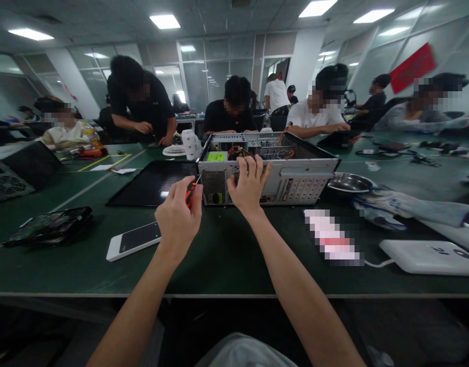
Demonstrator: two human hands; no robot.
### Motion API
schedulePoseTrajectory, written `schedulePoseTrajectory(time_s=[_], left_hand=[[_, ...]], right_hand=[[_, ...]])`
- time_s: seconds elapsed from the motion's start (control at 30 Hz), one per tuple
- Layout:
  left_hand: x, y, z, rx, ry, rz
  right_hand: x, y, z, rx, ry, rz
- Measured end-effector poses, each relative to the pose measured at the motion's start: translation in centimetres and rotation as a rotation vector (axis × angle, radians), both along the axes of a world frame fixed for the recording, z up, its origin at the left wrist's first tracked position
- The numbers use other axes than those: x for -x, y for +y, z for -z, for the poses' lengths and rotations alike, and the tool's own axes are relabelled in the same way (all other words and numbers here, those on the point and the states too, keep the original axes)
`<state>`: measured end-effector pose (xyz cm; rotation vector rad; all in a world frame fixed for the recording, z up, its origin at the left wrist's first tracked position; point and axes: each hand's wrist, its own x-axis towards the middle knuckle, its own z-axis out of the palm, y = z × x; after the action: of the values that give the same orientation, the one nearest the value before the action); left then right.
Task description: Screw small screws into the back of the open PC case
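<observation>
Free room and obstacles near the fingers

Bare table (234,255) is left open below both hands; ahead of fingers, way is blocked by PC case (272,173). Side panel (150,183) lies beyond left fingers, phone (134,239) just below-left; bowl (349,182) well right.

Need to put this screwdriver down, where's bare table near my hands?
Bare mat lies between the white phone and the blurred card, in front of the computer case. Right of the case is crowded: metal bowl, cloth, white box.
</observation>
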<state>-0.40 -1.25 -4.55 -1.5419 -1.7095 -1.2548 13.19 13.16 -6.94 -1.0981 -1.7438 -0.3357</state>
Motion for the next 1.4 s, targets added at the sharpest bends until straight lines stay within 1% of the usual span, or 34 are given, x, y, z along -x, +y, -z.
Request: schedulePoseTrajectory(time_s=[0.13,0.2,0.3,0.53,0.67,0.77,0.9,0.97,1.17,1.27,1.4], left_hand=[[0.1,-0.4,-1.1,0.107,-0.039,-0.147],[0.3,-0.4,-1.2,0.122,-0.030,-0.172],[0.6,-0.2,-0.8,0.096,-0.018,-0.121],[0.8,0.7,1.1,-0.079,0.034,0.044],[1.0,1.2,1.5,-0.131,0.079,0.103],[1.1,1.3,1.5,-0.143,0.073,0.101],[0.8,1.2,1.1,-0.185,0.015,0.030],[0.6,1.1,1.0,-0.179,0.017,0.016],[0.7,1.2,1.0,-0.177,0.063,0.053],[0.7,1.0,0.7,-0.149,0.041,0.046],[0.4,0.4,-0.4,-0.056,0.025,0.035]], right_hand=[[0.0,0.0,-0.1,0.000,0.002,0.002],[0.0,0.0,-0.1,-0.002,0.001,0.005],[0.0,0.0,-0.1,0.001,0.005,-0.003],[0.0,0.0,-0.1,-0.030,-0.005,0.023],[0.0,0.0,-0.1,-0.026,-0.016,0.037],[0.0,0.0,0.0,-0.027,-0.022,0.033],[-0.1,0.0,-0.1,-0.007,-0.029,0.026],[-0.1,-0.1,-0.1,0.006,-0.032,0.027],[-0.1,-0.1,0.0,0.014,-0.026,0.021],[-0.1,-0.1,0.0,0.022,-0.025,0.011],[-0.2,0.0,0.0,0.010,-0.014,0.006]])
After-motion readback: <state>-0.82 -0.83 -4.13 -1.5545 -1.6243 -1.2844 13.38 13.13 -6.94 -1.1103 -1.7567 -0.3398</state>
